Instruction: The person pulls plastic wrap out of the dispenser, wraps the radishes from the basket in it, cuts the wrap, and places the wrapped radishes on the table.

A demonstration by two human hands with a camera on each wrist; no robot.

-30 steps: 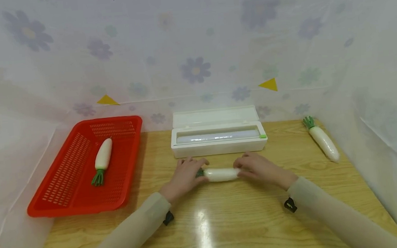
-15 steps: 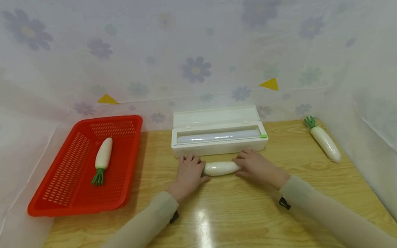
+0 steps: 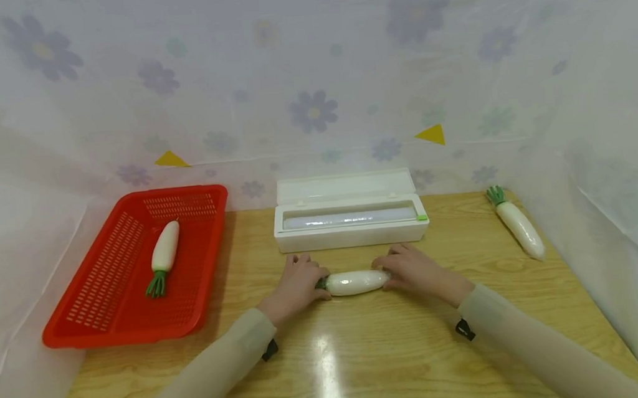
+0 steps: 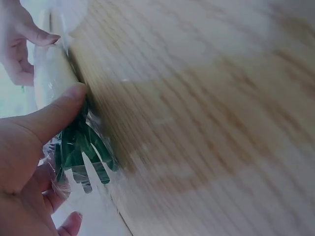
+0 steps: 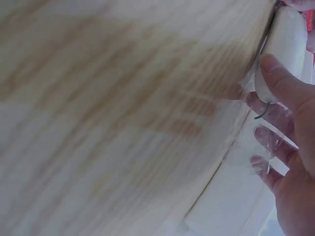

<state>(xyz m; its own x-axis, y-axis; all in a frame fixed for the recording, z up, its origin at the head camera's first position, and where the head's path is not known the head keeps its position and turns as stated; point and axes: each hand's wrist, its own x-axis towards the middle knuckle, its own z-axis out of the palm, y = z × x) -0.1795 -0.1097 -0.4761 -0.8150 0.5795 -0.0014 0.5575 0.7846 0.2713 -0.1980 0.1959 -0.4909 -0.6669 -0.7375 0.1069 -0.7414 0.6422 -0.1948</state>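
Observation:
A white radish [image 3: 356,282] wrapped in clear cling film lies crosswise in front of the dispenser box, between both hands. My left hand [image 3: 294,286] grips its leafy end, with the thumb over the base of the green leaves [image 4: 78,147] in the left wrist view. At the tapered end, my right hand [image 3: 414,271] holds the radish with the thumb on its side. Loose cling film [image 5: 263,147] clings around the right fingers, and a thin green root tip pokes out there in the right wrist view.
Behind the hands stands an open white cling film box [image 3: 352,239] with a film roll [image 3: 349,219] inside. A red basket [image 3: 204,283] on the left holds another radish [image 3: 166,247]. A shiny radish [image 3: 521,230] lies at the table's right edge, near the white curtain [image 3: 601,139].
Both hands shifted the wrapped radish toward the box, then back toward the person, its surface turning. The leaves at the left hand, hidden half a second ago, show again.

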